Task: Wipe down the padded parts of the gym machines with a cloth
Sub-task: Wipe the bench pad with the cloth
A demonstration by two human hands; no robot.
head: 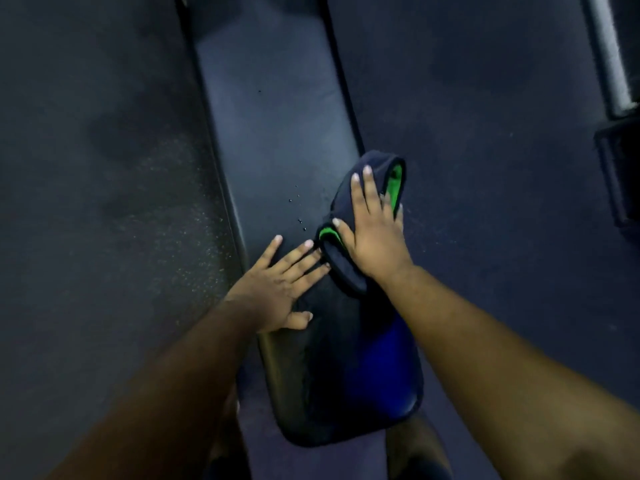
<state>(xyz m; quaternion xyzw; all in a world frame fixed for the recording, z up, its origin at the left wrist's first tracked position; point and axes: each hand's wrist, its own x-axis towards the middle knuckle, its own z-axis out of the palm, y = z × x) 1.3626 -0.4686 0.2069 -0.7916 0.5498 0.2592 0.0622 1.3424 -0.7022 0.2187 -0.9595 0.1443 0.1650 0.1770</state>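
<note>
Our right hand (372,233) presses flat on the folded navy, green-lined cloth (360,216); our left hand (277,289) lies spread on the dark bench pad (277,140) beside it.

Dim, bluish and soft (wide-angle bending at the edges), with motion blur far right.

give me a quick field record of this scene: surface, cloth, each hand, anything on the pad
surface: long dark padded bench, running away from the camera
cloth: folded dark cloth with green inner side, lying on the bench's right edge
right hand: right hand pressed flat on top of the cloth, fingers spread
left hand: left hand resting flat on the bare pad beside the cloth, holding nothing
on pad: a few small droplets just left of the cloth
floor: dark speckled gym floor on both sides
</note>
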